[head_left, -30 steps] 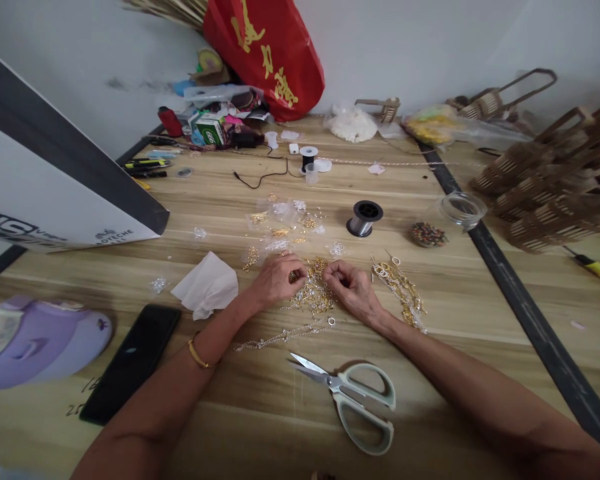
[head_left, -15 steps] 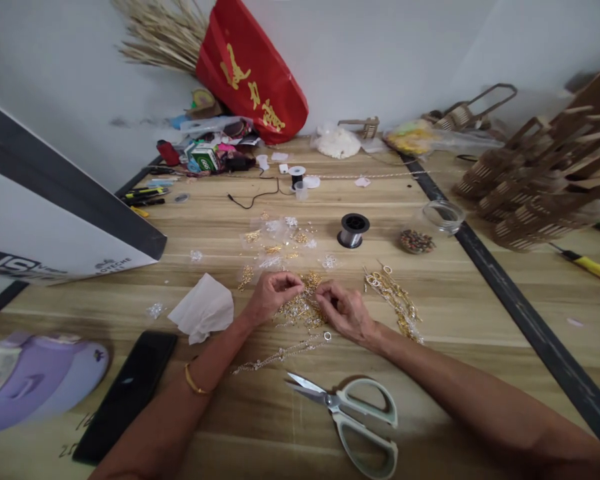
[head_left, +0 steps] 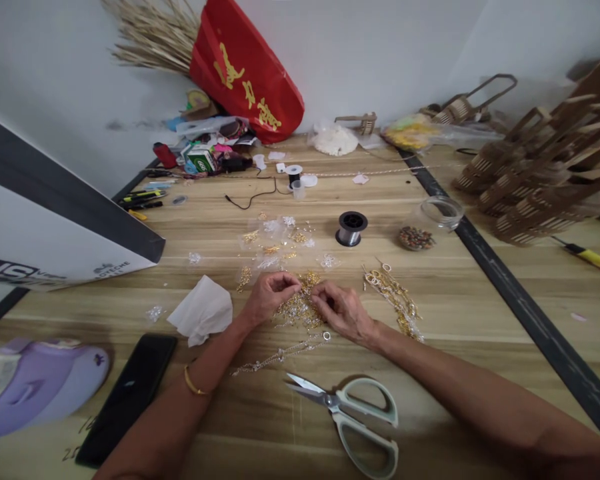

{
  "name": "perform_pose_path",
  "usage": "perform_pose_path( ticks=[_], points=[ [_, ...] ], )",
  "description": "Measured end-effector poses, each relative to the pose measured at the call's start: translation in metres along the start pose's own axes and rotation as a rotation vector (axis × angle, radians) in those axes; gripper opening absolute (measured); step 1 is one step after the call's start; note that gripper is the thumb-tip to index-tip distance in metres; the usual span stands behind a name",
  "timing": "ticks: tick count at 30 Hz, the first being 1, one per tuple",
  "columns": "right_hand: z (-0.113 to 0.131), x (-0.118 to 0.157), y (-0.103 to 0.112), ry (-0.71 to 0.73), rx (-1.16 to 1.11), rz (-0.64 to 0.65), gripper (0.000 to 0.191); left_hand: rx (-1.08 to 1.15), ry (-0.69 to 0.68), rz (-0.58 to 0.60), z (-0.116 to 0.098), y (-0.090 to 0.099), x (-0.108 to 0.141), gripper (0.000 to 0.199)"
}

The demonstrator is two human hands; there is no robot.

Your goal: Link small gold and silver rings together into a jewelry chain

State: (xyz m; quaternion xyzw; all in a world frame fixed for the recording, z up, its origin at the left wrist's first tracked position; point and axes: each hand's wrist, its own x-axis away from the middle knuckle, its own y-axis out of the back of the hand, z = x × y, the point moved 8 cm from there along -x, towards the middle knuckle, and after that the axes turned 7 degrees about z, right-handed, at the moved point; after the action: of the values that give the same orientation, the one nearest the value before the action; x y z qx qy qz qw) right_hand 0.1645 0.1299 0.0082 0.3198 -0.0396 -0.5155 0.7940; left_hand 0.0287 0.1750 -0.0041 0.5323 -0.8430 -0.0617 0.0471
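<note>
Over a pile of small gold and clear beads (head_left: pixel 300 311), both hands are held close together. My left hand (head_left: pixel 271 295) is at the pile's left edge, thumb and forefinger pinched; whatever lies between the tips is too small to name. From the right, my right hand (head_left: pixel 344 311) bends over the pile with fingers pressed together, their tips on or just above the beads. What they hold cannot be made out. A beaded chain with a ring (head_left: pixel 280 355) lies in front of the pile. To the right are several gold chains (head_left: pixel 394 300) in a bunch.
Nearest me lie scissors (head_left: pixel 340 407), blades partly apart. A wire spool (head_left: pixel 351 230) and a glass jar of beads (head_left: pixel 417 237) stand beyond. White paper (head_left: pixel 203 311), a black phone (head_left: pixel 130 400) and a large box (head_left: pixel 70 227) are left. Small baskets (head_left: pixel 525 187) crowd the right.
My right hand has shifted very slightly left, closer to the left hand. The left hand keeps its pinch. The view has moved a little.
</note>
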Motion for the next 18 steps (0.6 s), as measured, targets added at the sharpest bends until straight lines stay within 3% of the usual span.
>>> perform_pose_path(
  ticks=[13, 18],
  points=[
    [0.006, 0.003, 0.004, 0.080, 0.010, -0.079, 0.011, 0.269, 0.072, 0.116, 0.010, -0.010, 0.001, 0.016],
    [0.006, 0.003, 0.005, 0.086, 0.024, -0.085, 0.013, 0.335, 0.096, 0.095, 0.013, -0.010, 0.000, 0.019]
  ],
)
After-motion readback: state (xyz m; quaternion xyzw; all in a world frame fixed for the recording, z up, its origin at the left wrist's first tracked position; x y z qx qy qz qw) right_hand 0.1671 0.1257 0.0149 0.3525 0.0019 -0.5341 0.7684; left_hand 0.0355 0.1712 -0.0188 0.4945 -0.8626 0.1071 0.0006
